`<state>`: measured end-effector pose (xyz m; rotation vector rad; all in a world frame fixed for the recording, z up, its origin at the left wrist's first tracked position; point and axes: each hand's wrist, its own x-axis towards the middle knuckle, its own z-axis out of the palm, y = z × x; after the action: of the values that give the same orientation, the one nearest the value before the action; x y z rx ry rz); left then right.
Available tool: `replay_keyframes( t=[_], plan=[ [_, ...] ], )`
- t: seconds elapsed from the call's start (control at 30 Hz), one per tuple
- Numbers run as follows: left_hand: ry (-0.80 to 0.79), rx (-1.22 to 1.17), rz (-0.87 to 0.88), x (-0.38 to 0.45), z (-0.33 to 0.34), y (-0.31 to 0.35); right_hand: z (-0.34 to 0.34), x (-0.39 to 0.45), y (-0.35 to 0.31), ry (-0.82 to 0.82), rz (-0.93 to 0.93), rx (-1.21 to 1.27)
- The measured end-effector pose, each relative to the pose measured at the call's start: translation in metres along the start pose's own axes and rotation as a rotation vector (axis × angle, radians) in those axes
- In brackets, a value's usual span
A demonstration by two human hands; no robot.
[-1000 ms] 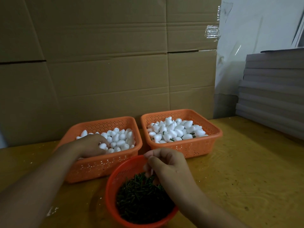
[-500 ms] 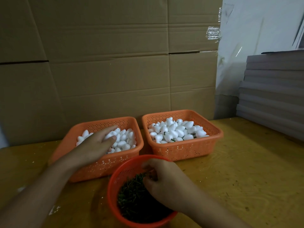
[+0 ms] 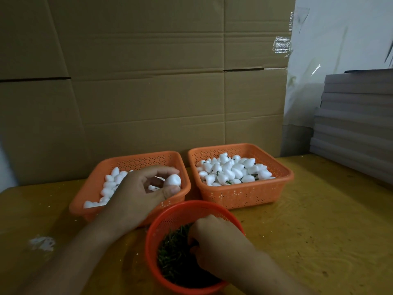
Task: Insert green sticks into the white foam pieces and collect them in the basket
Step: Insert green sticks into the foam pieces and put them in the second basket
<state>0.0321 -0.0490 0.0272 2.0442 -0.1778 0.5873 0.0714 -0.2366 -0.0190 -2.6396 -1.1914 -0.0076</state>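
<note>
My left hand (image 3: 140,192) hovers over the left orange basket (image 3: 136,160) and pinches one white foam piece (image 3: 173,180) between thumb and fingertips. More plain foam pieces (image 3: 110,184) fill that basket. My right hand (image 3: 214,241) is down inside the round orange bowl (image 3: 170,218), its fingers curled into the heap of green sticks (image 3: 172,258); whether they hold one is hidden. The right orange basket (image 3: 244,196) holds foam pieces (image 3: 231,169), some with green sticks showing.
Everything sits on a yellow wooden table (image 3: 319,231). A cardboard wall (image 3: 148,81) stands right behind the baskets. Stacked grey boards (image 3: 357,124) rise at the right edge. White foam crumbs (image 3: 42,243) lie at the left.
My left hand has lifted out of the left basket with a foam piece pinched. My right hand has dropped from above the bowl into the green sticks.
</note>
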Motion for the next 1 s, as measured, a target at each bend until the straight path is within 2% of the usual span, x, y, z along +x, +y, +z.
replay_keyframes(
  t=[0.23, 0.4, 0.7, 0.8, 0.9, 1.0],
  plan=[
    [-0.047, -0.137, -0.066, -0.003, 0.003, 0.006, 0.0, -0.001, 0.005, 0.223, -0.034, 0.219],
    [-0.078, -0.193, -0.057, -0.007, 0.005, 0.012, 0.001, -0.002, 0.007, 0.319, -0.057, 0.301],
    [-0.117, -0.249, 0.138, -0.012, 0.004, 0.019, 0.01, -0.001, 0.013, 0.259, -0.067, 0.321],
    [-0.108, -0.253, 0.153, -0.013, 0.004, 0.021, 0.009, -0.002, 0.014, 0.249, -0.049, 0.306],
    [-0.089, -0.343, 0.072, -0.013, 0.005, 0.024, 0.007, -0.003, 0.015, 0.223, -0.047, 0.3],
    [-0.059, -0.691, -0.204, -0.011, 0.007, 0.032, 0.004, -0.003, 0.013, 0.191, -0.052, 0.309]
  ],
)
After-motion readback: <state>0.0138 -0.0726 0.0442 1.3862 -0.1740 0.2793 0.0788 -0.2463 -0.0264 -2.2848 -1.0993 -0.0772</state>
